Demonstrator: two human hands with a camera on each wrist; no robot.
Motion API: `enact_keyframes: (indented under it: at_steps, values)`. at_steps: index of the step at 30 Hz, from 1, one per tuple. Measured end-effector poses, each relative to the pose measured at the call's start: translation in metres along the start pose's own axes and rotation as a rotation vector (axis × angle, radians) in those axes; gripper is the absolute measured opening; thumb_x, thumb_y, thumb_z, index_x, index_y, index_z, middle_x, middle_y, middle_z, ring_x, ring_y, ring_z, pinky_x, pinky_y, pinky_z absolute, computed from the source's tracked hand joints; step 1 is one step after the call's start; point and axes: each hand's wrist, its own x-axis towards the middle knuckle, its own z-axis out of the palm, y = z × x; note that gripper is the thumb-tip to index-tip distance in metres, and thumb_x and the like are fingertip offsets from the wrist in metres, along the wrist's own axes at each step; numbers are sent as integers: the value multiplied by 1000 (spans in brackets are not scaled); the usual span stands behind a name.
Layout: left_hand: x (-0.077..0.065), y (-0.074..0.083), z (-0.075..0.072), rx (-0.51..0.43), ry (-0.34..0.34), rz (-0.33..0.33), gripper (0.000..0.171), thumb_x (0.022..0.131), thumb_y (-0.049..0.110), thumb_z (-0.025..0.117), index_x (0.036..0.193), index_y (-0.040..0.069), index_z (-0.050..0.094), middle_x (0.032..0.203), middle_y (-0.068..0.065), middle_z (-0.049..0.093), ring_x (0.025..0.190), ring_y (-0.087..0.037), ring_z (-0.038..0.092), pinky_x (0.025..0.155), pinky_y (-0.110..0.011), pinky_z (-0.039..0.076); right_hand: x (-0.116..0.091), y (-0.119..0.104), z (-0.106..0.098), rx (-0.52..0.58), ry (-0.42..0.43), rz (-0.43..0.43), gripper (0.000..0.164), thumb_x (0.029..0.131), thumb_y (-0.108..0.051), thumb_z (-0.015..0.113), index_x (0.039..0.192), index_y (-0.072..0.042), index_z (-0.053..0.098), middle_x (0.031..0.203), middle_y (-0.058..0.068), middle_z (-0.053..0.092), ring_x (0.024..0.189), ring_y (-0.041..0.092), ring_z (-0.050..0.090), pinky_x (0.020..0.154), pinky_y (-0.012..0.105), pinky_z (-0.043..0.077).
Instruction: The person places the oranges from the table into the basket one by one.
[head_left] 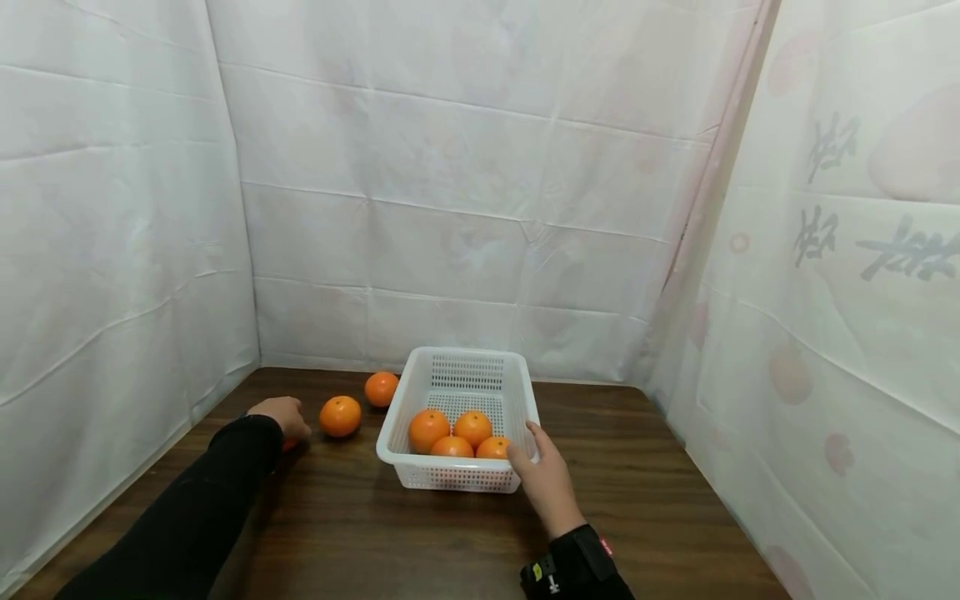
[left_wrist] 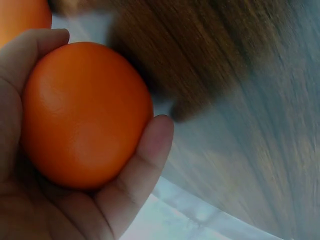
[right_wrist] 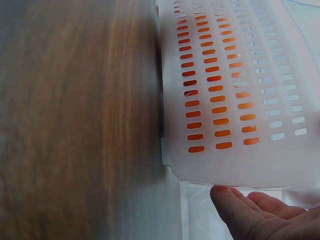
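Observation:
My left hand (head_left: 283, 416) is at the left of the table, its fingers and thumb curled round an orange (left_wrist: 87, 115). From the head camera that fruit is mostly hidden under the hand. My right hand (head_left: 550, 481) holds the near right corner of a white plastic basket (head_left: 405, 459), thumb over the rim. In the right wrist view, its fingers (right_wrist: 227, 200) touch the basket's outer side. Several oranges (head_left: 429, 431) lie in the basket's near half, showing through the slots. Beside the left hand sits a loose orange (head_left: 341, 417); another orange (head_left: 382, 389) is by the basket's left side.
The dark wooden table (head_left: 360, 542) carries everything. White cloth hangs behind it as a back wall (head_left: 450, 208), with a left cloth wall (head_left: 112, 250) and a printed right cloth wall (head_left: 825, 333) along the sides.

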Motion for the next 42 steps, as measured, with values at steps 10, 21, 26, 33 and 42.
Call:
enact_keyframes:
  at_steps: [10, 21, 26, 33, 42]
  values:
    - [0, -8, -6, -10, 42, 75, 52, 80, 36, 78, 117, 2, 67, 102, -19, 69, 87, -32, 61, 81, -50, 52, -2, -2, -1, -7, -7, -11, 69, 101, -40, 66, 161, -13, 46, 166, 25, 42, 153, 48, 40, 121, 70, 35]
    - [2, -8, -30, 77, 88, 116, 47, 79, 35, 82, 112, 4, 70, 100, -19, 71, 86, -34, 63, 77, -52, 53, 2, 2, -1, 13, 1, -11, 68, 101, -39, 67, 161, -14, 46, 166, 24, 42, 153, 46, 40, 122, 69, 33]
    - [4, -4, -39, 124, 93, 129, 50, 80, 35, 82, 118, 5, 70, 99, -17, 71, 83, -32, 61, 73, -48, 52, 2, 3, -1, 10, -6, -16, 68, 101, -39, 66, 161, -13, 46, 166, 25, 43, 152, 47, 41, 121, 69, 35]
    - [6, 16, -56, 137, 136, 209, 41, 84, 34, 82, 115, 10, 70, 91, -8, 67, 75, -25, 56, 63, -37, 44, 1, 1, -2, 0, -7, -22, 69, 100, -39, 67, 160, -12, 46, 165, 25, 43, 152, 47, 41, 120, 69, 36]
    - [3, 46, -78, 158, 152, 275, 45, 85, 31, 80, 123, 9, 72, 95, -7, 68, 79, -24, 56, 66, -37, 43, -1, -1, -1, -3, -8, -14, 69, 100, -39, 67, 161, -13, 47, 165, 26, 44, 151, 49, 42, 119, 70, 37]
